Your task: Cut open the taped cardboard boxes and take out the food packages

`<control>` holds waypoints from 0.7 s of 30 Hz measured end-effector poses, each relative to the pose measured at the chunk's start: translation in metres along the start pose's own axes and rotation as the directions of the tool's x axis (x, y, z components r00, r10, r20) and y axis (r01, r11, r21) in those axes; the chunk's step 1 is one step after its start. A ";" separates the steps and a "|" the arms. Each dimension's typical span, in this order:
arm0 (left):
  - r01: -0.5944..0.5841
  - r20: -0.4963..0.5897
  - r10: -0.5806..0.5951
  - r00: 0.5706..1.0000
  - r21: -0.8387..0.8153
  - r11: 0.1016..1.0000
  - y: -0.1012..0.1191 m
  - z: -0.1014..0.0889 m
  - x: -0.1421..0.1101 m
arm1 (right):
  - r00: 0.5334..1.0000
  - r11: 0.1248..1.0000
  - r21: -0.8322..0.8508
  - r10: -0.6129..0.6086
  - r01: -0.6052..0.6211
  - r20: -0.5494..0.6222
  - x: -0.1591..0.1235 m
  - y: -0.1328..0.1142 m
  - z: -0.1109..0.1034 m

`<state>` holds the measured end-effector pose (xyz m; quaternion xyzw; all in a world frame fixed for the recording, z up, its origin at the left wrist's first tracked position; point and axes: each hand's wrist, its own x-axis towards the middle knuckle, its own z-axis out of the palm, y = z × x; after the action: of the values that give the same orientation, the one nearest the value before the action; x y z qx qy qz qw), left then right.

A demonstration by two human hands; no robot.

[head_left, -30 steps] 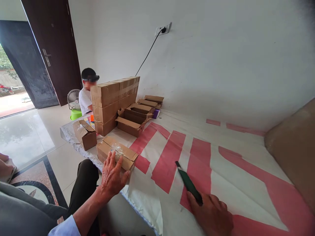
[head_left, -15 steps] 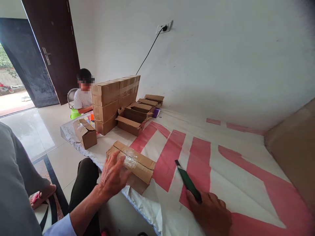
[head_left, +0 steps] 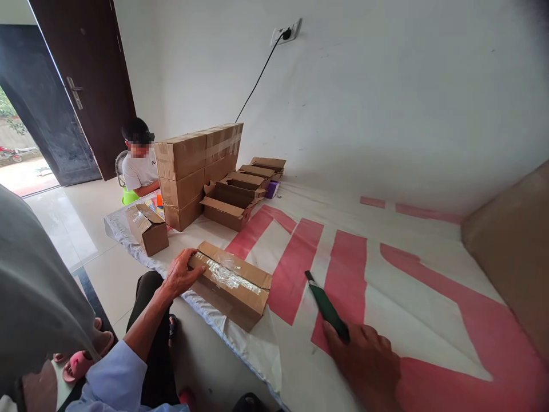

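A taped brown cardboard box (head_left: 231,283) lies on the white sheet with pink stripes (head_left: 386,286), near its front edge. My left hand (head_left: 180,273) rests against the box's left end, fingers on its corner. My right hand (head_left: 369,366) lies low on the sheet at the bottom right and grips a dark green utility knife (head_left: 328,309), whose tip points up and away, to the right of the box.
A stack of sealed cartons (head_left: 195,171) and several open boxes (head_left: 234,197) stand at the back left. A small box (head_left: 148,229) sits near the sheet's left edge. Another person (head_left: 137,163) sits behind the stack. A big brown board (head_left: 510,252) leans at the right.
The taped box has slid right and turned, now lying closer to the knife. My left hand moved from its top to its left end. A grey-clad person came in at the left.
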<state>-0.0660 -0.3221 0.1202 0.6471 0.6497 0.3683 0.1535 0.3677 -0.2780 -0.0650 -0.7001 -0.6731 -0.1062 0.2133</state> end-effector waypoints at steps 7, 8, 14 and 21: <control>-0.016 0.049 0.021 0.999 -0.091 0.996 0.003 -0.007 -0.018 | 1.000 0.999 -0.032 0.005 -0.004 0.009 0.000 -0.002 -0.002; -0.015 0.064 0.022 0.998 -0.108 0.994 0.002 -0.006 -0.019 | 1.000 0.999 -0.043 -0.009 0.009 0.011 0.000 -0.001 -0.002; 0.020 0.156 0.027 0.987 -0.286 0.958 -0.014 -0.005 -0.009 | 1.000 0.998 -0.063 -0.016 0.017 0.023 -0.001 0.001 0.000; 0.089 0.243 0.032 0.969 -0.471 0.878 -0.027 -0.001 0.021 | 1.000 0.998 -0.052 -0.019 0.019 0.009 0.001 0.001 0.001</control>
<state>-0.0884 -0.2992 0.1085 0.6196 0.5243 0.4326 0.3924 0.3683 -0.2771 -0.0654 -0.6994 -0.6776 -0.1228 0.1911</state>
